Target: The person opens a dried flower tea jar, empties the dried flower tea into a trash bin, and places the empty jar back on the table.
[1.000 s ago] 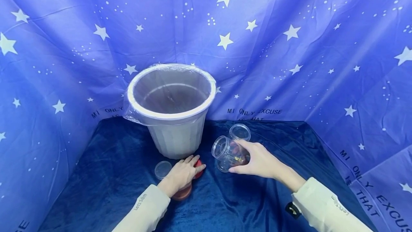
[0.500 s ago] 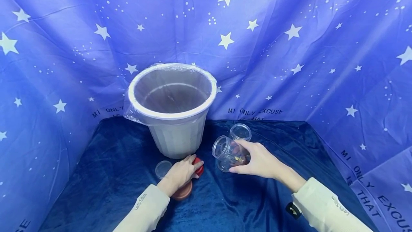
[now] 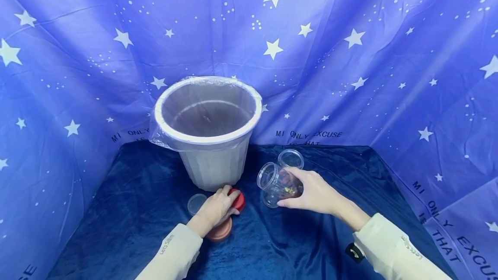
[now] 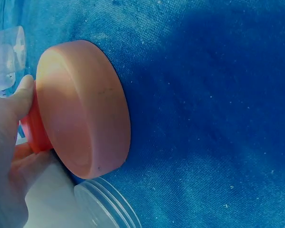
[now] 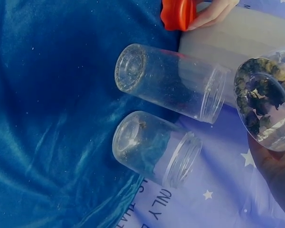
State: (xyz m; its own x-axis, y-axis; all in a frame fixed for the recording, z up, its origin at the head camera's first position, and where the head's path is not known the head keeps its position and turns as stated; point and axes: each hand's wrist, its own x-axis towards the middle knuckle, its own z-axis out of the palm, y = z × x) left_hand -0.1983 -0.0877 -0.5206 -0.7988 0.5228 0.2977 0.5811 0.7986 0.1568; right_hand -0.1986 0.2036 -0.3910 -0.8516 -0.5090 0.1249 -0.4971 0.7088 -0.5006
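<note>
My left hand grips a red lid by its rim, close to the front foot of the bucket. In the left wrist view the thumb lies against this lid, behind an orange-brown lid. A clear lid lies to the left of that hand. My right hand holds a tilted clear jar, its mouth facing up and left. Dark and yellowish dried pieces, perhaps dried flowers, lie inside it. Two other clear jars, a taller one and a shorter one, stand below and behind it.
A whitish bucket lined with a clear plastic bag stands behind the left hand. Dark blue velvety cloth covers the table. Blue star-printed curtains enclose the back and sides.
The left fingers, earlier spread over the red lid, have drawn in and curled round it; the lid has shifted slightly. The right hand and its jar stay almost still.
</note>
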